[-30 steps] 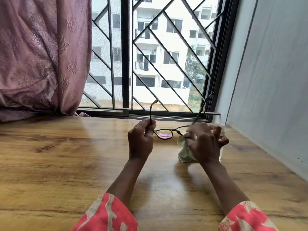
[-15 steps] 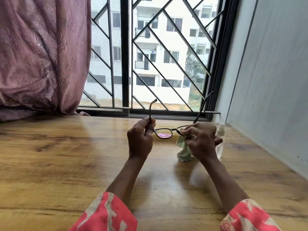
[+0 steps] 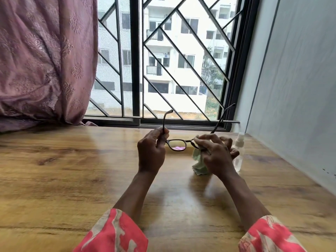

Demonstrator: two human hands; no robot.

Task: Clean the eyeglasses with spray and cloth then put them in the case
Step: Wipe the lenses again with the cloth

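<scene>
One pair of eyeglasses (image 3: 177,144) is held above the wooden table (image 3: 72,170), temples open and pointing at the window (image 3: 163,60). Left hand (image 3: 151,151) is pinched on the left temple hinge. Right hand (image 3: 216,153) is clenched around one green cloth (image 3: 198,164), pressed onto the right lens. One clear spray bottle (image 3: 239,151) stands just right of the eyeglasses.

a home room: wooden table (image 3: 54,170) by a grilled window (image 3: 163,60), pink curtain (image 3: 45,60), apartment blocks outside.
</scene>
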